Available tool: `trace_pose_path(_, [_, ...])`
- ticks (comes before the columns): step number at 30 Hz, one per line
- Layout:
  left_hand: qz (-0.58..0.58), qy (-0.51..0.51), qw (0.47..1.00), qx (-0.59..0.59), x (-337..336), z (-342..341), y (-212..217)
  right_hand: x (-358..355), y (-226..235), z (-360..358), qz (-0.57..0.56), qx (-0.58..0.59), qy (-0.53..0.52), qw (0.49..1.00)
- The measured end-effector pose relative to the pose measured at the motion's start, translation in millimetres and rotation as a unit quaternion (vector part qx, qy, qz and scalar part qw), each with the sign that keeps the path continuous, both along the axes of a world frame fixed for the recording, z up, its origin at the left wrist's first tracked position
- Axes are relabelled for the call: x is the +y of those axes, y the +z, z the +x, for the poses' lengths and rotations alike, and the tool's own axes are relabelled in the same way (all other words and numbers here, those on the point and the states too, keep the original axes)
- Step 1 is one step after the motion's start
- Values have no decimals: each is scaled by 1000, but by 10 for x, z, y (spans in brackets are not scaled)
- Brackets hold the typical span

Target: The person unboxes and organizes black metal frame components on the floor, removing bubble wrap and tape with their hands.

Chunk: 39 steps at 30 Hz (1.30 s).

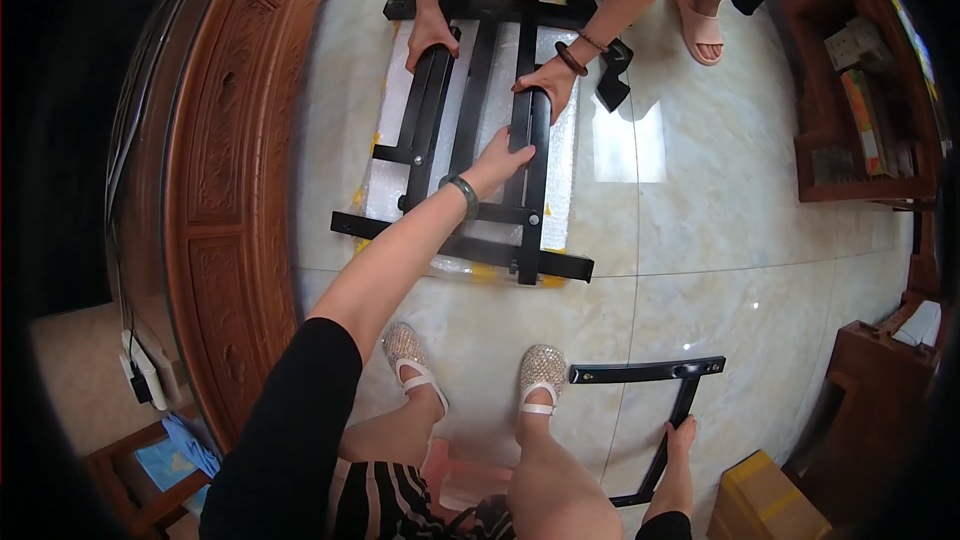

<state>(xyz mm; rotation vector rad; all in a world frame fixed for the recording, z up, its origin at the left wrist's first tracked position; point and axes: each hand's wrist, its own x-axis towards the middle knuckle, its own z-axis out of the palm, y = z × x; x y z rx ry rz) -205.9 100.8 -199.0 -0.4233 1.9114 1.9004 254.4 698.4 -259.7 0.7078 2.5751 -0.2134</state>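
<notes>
A black metal frame (565,265) of several bars lies on a package in bubble wrap (562,155). My left hand (500,165), with a green bangle at its wrist, is closed around one of its right-hand bars. Off to the lower right, my right hand (682,435) grips the upright of a smaller black U-shaped frame (645,372), which has holes in its far bar. Across from me, a co-worker's hands (432,38) hold the ends of two bars on the larger frame, the nearer of them just beyond my left hand.
A carved wooden cabinet (215,140) runs along the left. A black bracket-like part (612,80) lies near the co-worker's pink slippers (698,30). A cardboard box (765,500) stands at the lower right, and a wooden shelf (860,140) with things on it at the right.
</notes>
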Motion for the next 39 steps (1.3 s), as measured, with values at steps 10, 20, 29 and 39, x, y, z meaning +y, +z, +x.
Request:
trace_pose_path(10, [-241, -85, 938, 233, -116, 579, 892, 29, -5, -42, -37, 51, 48, 997])
trace_pose_path(20, [-99, 216, 960, 149, -1212, 1802, 1132, -123, 33, -649, -48, 22, 74, 996])
trace_pose_path(29, [-47, 305, 949, 62, -1222, 2205, 968, -157, -19, -742, -35, 56, 98, 993])
trace_pose_path(39, [-54, 315, 946, 63, -1327, 2212, 710, -376, 35, -1182, 75, -155, 73, 982])
